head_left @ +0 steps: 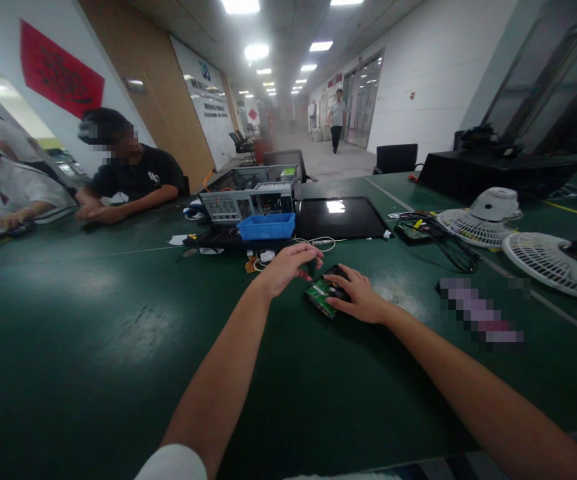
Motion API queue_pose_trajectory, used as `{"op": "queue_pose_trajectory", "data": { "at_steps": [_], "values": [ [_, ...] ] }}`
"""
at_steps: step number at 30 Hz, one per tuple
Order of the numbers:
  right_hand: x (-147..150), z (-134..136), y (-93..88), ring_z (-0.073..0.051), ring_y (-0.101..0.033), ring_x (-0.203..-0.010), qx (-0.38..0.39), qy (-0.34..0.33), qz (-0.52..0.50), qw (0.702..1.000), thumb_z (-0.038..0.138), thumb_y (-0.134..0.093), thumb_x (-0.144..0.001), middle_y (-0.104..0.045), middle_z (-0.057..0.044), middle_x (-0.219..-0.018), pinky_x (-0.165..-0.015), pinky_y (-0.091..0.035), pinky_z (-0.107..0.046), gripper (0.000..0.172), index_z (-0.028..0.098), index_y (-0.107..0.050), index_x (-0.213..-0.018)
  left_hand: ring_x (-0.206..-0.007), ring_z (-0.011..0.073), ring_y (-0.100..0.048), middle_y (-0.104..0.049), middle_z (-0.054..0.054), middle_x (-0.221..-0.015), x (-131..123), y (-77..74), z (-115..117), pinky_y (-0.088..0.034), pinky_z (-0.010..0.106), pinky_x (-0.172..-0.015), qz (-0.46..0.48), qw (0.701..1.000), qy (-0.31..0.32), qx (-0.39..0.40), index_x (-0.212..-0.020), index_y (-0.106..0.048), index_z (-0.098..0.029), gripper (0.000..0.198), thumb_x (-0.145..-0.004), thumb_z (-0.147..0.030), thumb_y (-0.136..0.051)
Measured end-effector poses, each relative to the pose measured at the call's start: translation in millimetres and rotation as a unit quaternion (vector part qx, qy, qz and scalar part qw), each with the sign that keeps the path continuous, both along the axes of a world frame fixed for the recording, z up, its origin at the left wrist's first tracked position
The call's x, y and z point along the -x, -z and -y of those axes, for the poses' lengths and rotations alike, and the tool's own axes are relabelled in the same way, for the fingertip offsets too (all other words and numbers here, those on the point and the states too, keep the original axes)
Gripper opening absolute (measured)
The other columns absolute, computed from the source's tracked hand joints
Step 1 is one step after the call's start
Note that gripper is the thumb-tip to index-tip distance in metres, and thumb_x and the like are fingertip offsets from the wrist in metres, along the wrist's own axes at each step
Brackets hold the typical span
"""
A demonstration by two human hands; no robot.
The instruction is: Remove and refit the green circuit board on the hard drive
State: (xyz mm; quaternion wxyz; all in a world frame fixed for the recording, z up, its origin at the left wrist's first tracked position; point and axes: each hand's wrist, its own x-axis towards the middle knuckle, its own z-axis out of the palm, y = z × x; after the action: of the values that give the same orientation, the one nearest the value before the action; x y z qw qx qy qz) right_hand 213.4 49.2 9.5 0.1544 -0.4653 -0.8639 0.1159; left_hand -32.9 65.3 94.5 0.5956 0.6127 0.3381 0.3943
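Observation:
A small hard drive with a green circuit board (320, 293) lies on the dark green table (118, 333) in front of me. My right hand (357, 298) rests on its right side, fingers curled around its edge and gripping it. My left hand (288, 265) hovers just above and to the left of the drive, fingers spread and slightly bent, holding nothing. A small dark part sits between the two hands, too small to make out.
Behind the drive stand an open computer case (248, 193), a blue plastic bin (267, 226) and a black flat panel (341, 218). White fan grilles (543, 263) and cables (443, 243) lie to the right. Two people sit at the far left; another walks down the corridor.

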Motion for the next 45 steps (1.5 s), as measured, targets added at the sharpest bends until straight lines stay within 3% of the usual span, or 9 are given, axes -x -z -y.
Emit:
{"op": "queue_pose_trajectory", "data": {
  "at_steps": [10,20,30,38,45],
  "values": [
    [-0.4,1.2,-1.3,-0.040,-0.023,-0.150,0.008,0.000,-0.002,1.000,0.068,-0.048,-0.094,-0.027,-0.015,-0.162,-0.114,-0.024,-0.063,0.065,0.038,-0.041,-0.151,-0.102,0.0243,-0.063,-0.068,0.013,-0.108,1.4,1.3,-1.6,-0.053,0.030,-0.069,0.018,0.999,-0.030,0.000,-0.099,-0.072,-0.015,0.031,-0.091,-0.042,-0.059],
    [-0.5,1.5,-3.2,-0.040,-0.022,-0.150,0.011,-0.001,0.004,1.000,0.068,-0.046,-0.094,-0.026,-0.013,-0.164,-0.114,-0.024,-0.063,0.069,0.038,-0.034,-0.155,-0.090,0.0214,-0.063,-0.067,0.010,-0.094,-0.4,1.1,-1.1,-0.057,0.035,-0.072,0.034,0.998,-0.042,0.028,-0.100,-0.066,-0.016,0.030,-0.090,-0.043,-0.059],
    [1.2,2.8,-4.0,-0.040,-0.026,-0.149,0.004,0.004,-0.004,1.000,0.068,-0.048,-0.094,-0.029,-0.015,-0.162,-0.114,-0.025,-0.062,0.068,0.038,-0.037,-0.154,-0.086,0.0182,-0.059,-0.066,0.007,-0.103,-5.3,-3.7,0.2,-0.051,0.025,-0.062,-0.133,0.980,-0.098,-0.108,-0.098,-0.073,-0.018,0.035,-0.093,-0.047,-0.054],
    [0.4,1.5,-0.7,-0.040,-0.023,-0.150,-0.002,0.004,-0.002,1.000,0.068,-0.048,-0.094,-0.028,-0.015,-0.162,-0.114,-0.025,-0.062,0.068,0.038,-0.036,-0.154,-0.094,0.0222,-0.066,-0.070,0.012,-0.101,-3.7,-2.1,2.4,-0.054,0.028,-0.064,-0.013,0.999,-0.035,-0.008,-0.104,-0.066,-0.016,0.030,-0.091,-0.043,-0.061],
    [0.4,1.3,0.0,-0.040,-0.022,-0.151,-0.001,0.004,-0.001,1.000,0.068,-0.048,-0.094,-0.027,-0.014,-0.163,-0.115,-0.024,-0.063,0.069,0.038,-0.035,-0.155,-0.099,0.0274,-0.070,-0.074,0.016,-0.101,-4.4,1.2,0.5,-0.057,0.035,-0.069,0.062,0.994,-0.056,0.071,-0.098,-0.061,-0.016,0.023,-0.089,-0.037,-0.058]
  ]
}}
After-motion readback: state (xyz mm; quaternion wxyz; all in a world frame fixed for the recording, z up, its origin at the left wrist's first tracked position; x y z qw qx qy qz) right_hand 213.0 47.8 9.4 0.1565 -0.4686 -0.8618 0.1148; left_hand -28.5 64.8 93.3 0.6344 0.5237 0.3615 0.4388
